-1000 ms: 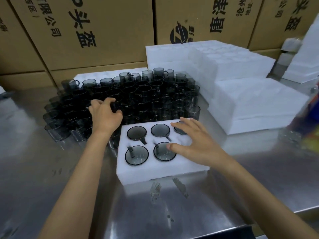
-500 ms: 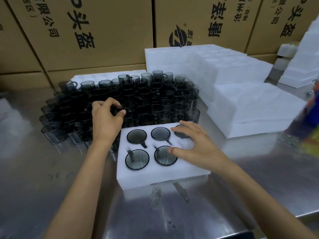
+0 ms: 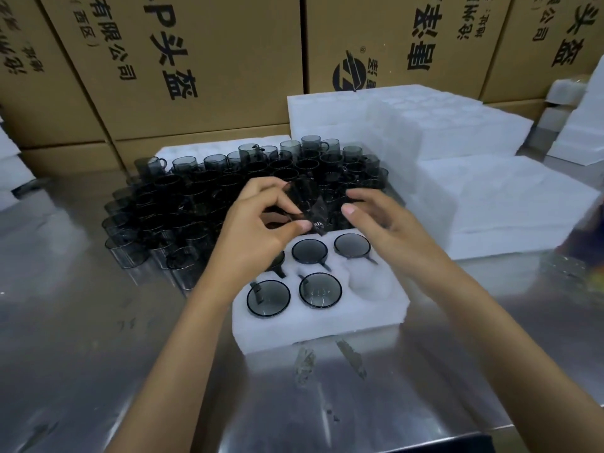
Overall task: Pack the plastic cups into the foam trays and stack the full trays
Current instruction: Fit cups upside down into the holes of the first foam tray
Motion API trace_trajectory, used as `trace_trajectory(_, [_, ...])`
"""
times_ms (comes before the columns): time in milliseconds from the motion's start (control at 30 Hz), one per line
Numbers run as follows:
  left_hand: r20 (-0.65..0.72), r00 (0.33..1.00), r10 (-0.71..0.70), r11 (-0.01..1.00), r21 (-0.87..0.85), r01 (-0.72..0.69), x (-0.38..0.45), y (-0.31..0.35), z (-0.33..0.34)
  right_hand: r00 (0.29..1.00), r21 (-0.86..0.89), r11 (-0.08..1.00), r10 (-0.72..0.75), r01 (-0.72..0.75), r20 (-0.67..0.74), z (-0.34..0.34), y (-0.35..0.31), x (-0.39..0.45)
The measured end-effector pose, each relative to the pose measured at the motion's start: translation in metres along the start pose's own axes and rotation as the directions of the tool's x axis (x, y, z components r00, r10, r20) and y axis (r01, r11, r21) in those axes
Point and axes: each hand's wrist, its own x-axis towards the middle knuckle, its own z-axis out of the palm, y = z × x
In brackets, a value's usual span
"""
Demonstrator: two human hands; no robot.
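A white foam tray (image 3: 327, 328) lies on the steel table with smoky grey plastic cups (image 3: 320, 291) in several of its pockets; its front right pocket (image 3: 369, 286) holds none. My left hand (image 3: 258, 230) pinches a tilted grey cup (image 3: 309, 204) in the air above the tray's back edge. Just right of that cup my right hand (image 3: 385, 220) hovers with fingers loosely curved, holding nothing. Behind the tray stands a dense crowd of loose cups (image 3: 196, 204).
Stacks of white foam trays (image 3: 490, 204) stand to the right and behind (image 3: 408, 125). More foam (image 3: 578, 138) sits at the far right. Cardboard boxes (image 3: 196, 60) wall off the back. Bare steel table (image 3: 81, 322) lies at the left and front.
My left hand lifted a cup out of the loose crowd and carried it right, over the tray. My right hand rose off the tray toward the cup.
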Motion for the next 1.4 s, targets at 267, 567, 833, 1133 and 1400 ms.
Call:
trace_trajectory(267, [0.294, 0.947, 0.131, 0.984, 0.077, -0.159, -0.020, 0.034, 0.009, 0.909, -0.138, 0.948, -0.226, 0.289, 0.350, -0.024, -0.008, -0.015])
trace_trajectory(567, [0.280, 0.960, -0.018, 0.991, -0.123, 0.055, -0.029, 0.037, 0.023, 0.927, -0.211, 0.914, -0.369, 0.348, -0.071, -0.013, 0.000, -0.025])
trace_trajectory(833, [0.234, 0.970, -0.058, 0.992, -0.095, 0.082, -0.025, 0.038, 0.038, 0.943, -0.231, 0.926, -0.324, 0.300, -0.076, -0.009, 0.014, -0.028])
trace_trajectory(1133, [0.547, 0.818, -0.177, 0.954, -0.109, 0.280, -0.010, 0.034, 0.027, 0.970, -0.273, 0.931, -0.226, 0.242, 0.089, -0.041, 0.029, -0.044])
trace_trajectory(1400, [0.491, 0.843, -0.219, 0.956, -0.066, 0.287, -0.028, 0.025, 0.050, 0.967, -0.312, 0.918, -0.212, 0.246, 0.137, -0.036, 0.042, -0.049])
